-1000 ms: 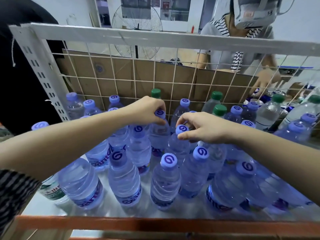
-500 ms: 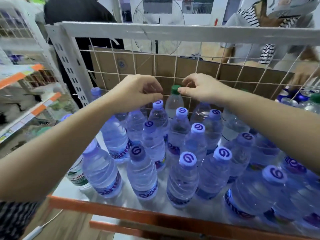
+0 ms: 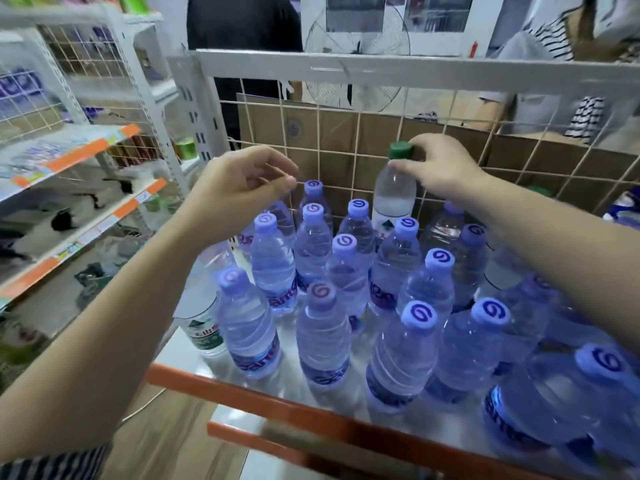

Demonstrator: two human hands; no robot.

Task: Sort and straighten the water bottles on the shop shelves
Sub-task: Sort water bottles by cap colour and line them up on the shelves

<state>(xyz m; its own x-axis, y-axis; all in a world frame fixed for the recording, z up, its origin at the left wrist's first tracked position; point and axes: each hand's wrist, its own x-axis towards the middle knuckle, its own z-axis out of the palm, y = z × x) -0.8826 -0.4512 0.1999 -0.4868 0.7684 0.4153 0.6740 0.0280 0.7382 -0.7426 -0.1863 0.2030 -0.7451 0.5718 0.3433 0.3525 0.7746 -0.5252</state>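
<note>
Several blue-tinted water bottles with purple caps stand crowded on the shelf. A clear bottle with a green cap is raised above them near the wire back. My right hand grips it at the cap and neck. My left hand hovers over the back-left bottles with fingers curled loosely, holding nothing. Another clear bottle with a green label stands at the shelf's left edge.
A wire grid with brown cardboard behind it backs the shelf. An orange rail runs along the shelf's front. Other shelves with goods stand to the left. Two people and a fan stand beyond the shelf.
My right hand took hold of the green-capped bottle at the back and lifted it. My left hand came off the purple caps and rose. The view swung to the left.
</note>
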